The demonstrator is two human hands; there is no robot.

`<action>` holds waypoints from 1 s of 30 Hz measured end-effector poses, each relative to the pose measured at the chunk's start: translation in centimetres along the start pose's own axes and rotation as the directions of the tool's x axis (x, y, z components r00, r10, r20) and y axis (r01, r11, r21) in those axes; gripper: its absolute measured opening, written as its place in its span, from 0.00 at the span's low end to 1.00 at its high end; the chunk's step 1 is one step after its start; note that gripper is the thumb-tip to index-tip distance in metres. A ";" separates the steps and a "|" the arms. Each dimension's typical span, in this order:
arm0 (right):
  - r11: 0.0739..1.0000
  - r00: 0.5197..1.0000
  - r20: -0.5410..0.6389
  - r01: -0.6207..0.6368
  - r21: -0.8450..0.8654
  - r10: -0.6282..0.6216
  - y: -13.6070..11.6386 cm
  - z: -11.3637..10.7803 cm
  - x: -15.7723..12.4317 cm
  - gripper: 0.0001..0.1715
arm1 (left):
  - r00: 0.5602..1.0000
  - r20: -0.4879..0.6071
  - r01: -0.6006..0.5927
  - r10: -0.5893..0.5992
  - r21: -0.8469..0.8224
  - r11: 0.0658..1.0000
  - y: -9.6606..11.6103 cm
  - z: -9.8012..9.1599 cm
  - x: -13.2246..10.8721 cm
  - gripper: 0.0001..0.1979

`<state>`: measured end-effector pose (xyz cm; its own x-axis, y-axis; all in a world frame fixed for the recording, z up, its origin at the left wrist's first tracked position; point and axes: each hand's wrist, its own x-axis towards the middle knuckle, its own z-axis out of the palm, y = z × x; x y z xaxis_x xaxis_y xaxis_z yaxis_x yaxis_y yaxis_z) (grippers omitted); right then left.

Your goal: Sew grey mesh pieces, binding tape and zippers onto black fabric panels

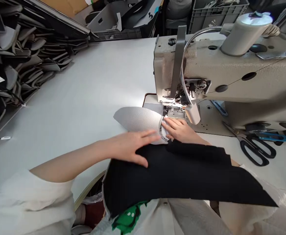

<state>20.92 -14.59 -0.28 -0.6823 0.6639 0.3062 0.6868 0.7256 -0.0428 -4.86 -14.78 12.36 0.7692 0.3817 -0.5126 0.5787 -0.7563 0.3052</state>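
A light grey mesh fabric piece lies on the white table, its right end close to the sewing machine's needle area. Joined to or lying against it, a large black fabric piece hangs over the table's front edge towards the lap. My left hand rests with fingers spread across the border of grey and black. On the right end of the grey piece, beside a curved seam, my right hand presses down with its fingers extended. Part of the right forearm is hidden by black fabric.
Black-handled scissors and a blue cutter lie at the right. Stacked fabric pieces fill the left side. Grey crates stand behind the table. A lamp on a flexible metal neck hangs beside the needle area.
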 end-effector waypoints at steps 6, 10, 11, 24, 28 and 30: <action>0.991 0.991 0.019 -0.130 0.035 0.130 -1.1 -1.8 0.4 0.31 | 0.971 -0.194 0.202 -0.138 0.364 0.909 -3.1 3.6 3.6 0.37; 0.990 0.990 -0.004 -0.141 0.004 0.141 -1.1 -1.3 0.7 0.32 | 0.941 -0.317 0.204 -0.120 0.248 0.947 -3.5 4.3 4.9 0.33; 0.991 0.991 -0.021 -0.131 -0.018 0.131 -1.1 -1.0 0.7 0.29 | 0.929 -0.352 0.196 -0.118 0.195 0.961 -3.4 4.3 5.1 0.32; 0.986 0.982 -0.139 -0.143 -0.088 0.130 -0.8 1.4 0.6 0.25 | 0.832 -0.478 0.380 -0.279 0.126 0.917 -1.5 4.9 6.8 0.26; 0.990 0.979 -0.179 -0.112 -0.085 0.096 -0.5 0.7 0.6 0.24 | 0.830 -0.485 0.391 -0.274 0.156 0.907 -1.0 4.8 7.0 0.24; 0.996 0.985 -0.153 -0.086 -0.039 0.079 -0.3 -0.5 0.3 0.23 | 0.831 -0.481 0.402 -0.280 0.170 0.900 -0.7 4.6 7.0 0.23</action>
<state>20.67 -14.67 0.27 -0.5795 0.6834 0.4441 0.7521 0.6582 -0.0315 -1.12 -14.00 4.87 0.6074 0.7844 -0.1254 0.7837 -0.6175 -0.0673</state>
